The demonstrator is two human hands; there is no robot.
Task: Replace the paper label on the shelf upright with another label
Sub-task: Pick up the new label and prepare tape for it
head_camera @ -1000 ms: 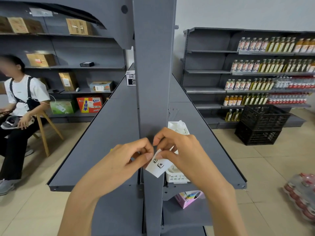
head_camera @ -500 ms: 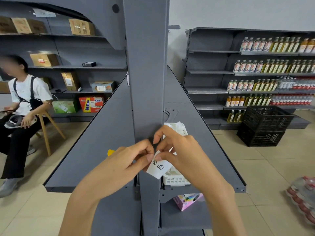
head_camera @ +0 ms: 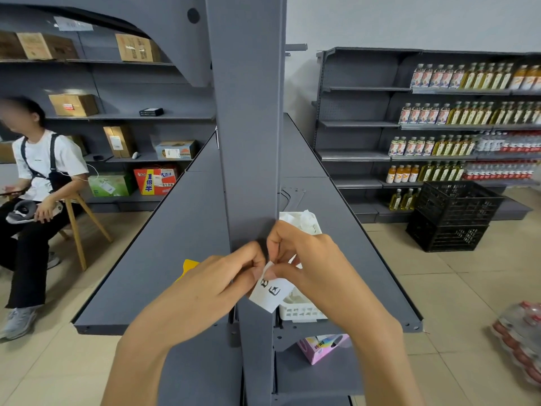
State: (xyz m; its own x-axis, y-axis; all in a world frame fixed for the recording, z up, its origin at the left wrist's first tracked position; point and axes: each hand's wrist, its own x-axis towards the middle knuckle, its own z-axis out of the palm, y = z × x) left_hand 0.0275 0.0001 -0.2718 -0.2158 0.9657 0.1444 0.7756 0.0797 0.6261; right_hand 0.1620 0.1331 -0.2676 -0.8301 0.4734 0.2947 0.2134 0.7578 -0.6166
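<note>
Head view: left hand (head_camera: 216, 284) and right hand (head_camera: 310, 260) fingers pinch the paper label (head_camera: 270, 293) against the shelf upright (head_camera: 248, 142).

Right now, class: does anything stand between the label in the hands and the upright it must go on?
Nothing visible does. Both hands, left and right, pinch the label at its top edge, right in front of the bare grey upright; the white basket sits off to the side.

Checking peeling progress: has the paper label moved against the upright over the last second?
No. The paper label stays pinched by both hands at the same spot beside the grey upright, overlapping the white basket.
</note>
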